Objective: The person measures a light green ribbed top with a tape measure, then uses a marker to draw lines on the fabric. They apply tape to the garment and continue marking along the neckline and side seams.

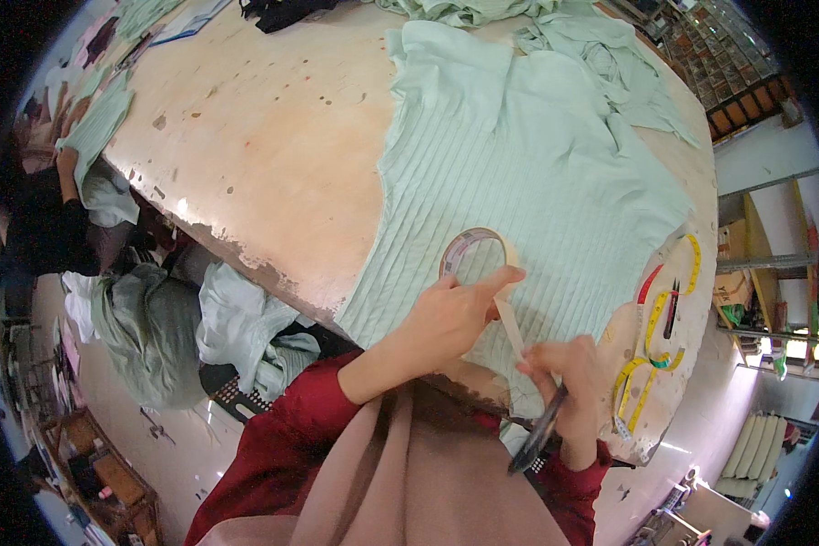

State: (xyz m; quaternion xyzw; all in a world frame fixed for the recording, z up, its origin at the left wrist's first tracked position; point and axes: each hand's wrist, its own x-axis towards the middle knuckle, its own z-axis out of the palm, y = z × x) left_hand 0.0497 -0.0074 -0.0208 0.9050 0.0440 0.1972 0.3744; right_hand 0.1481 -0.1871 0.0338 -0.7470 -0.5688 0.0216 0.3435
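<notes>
My left hand [450,314] is closed on a roll of masking tape [449,262], holding it tilted over a pale green pleated fabric piece [482,173]. A cream strip of tape [510,328] runs from the roll down to my right hand [573,378]. The right thumb and fingers pinch the strip's free end. A dark slim tool [541,432] juts down from the right palm; its exact kind is unclear. The pleated piece lies spread on the table, with its near edge at the table's front edge.
A yellow measuring tape [651,337] and a black slim tool [672,309] lie on the worn table [273,146], to the right. More green fabric [601,64] is heaped behind. Cloth bundles [150,337] sit below at left. Another person [45,209] handles green cloth at far left.
</notes>
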